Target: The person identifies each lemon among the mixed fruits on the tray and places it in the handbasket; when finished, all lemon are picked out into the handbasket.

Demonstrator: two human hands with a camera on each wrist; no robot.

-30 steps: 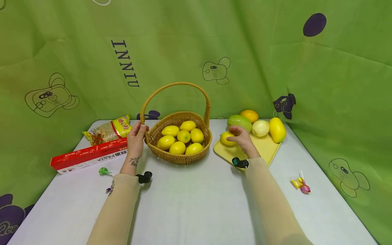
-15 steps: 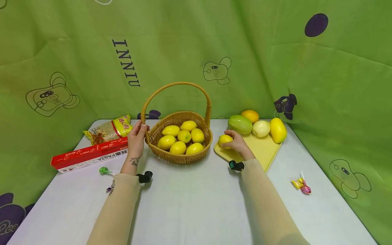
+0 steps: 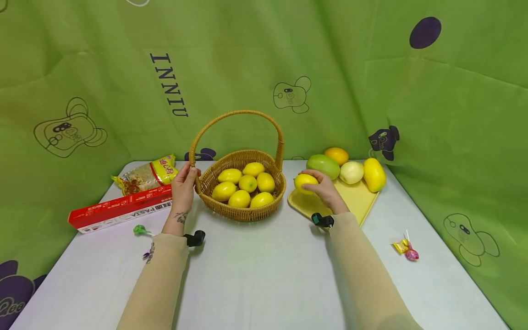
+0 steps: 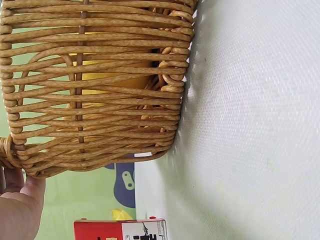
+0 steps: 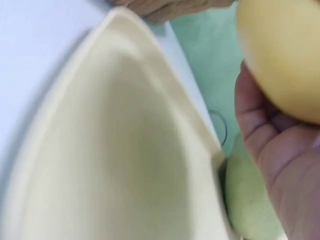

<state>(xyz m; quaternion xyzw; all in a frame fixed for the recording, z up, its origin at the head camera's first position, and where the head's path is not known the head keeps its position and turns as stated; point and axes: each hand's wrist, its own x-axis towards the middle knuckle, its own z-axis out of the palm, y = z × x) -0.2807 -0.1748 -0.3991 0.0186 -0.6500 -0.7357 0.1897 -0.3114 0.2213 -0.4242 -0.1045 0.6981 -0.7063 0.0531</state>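
Observation:
My right hand (image 3: 326, 189) grips a yellow lemon (image 3: 305, 183) above the left part of a pale yellow tray (image 3: 350, 206). The right wrist view shows the lemon (image 5: 285, 55) lifted off the tray (image 5: 100, 140), with fingers curled round its side. At the left, my left hand (image 3: 184, 187) holds the foot of the handle of a wicker basket (image 3: 247, 214). Several lemons (image 3: 247, 184) lie inside the basket, and its tall handle arches over them. In the left wrist view the thumb and fingers (image 4: 20, 200) pinch at the rim of the basket (image 4: 100, 100).
A green mango-like fruit (image 3: 323, 167), an orange fruit (image 3: 336, 156), a pale round fruit (image 3: 351, 173) and a yellow mango (image 3: 374, 175) sit along the tray's back. A red pasta box (image 3: 119, 208) and a noodle bag (image 3: 146, 176) lie left. Lollipops (image 3: 139, 230) and wrapped candy (image 3: 400, 247) are nearer.
My right hand closed round the lemon on the tray and raised it slightly off the surface. The left hand and the basket stayed in place.

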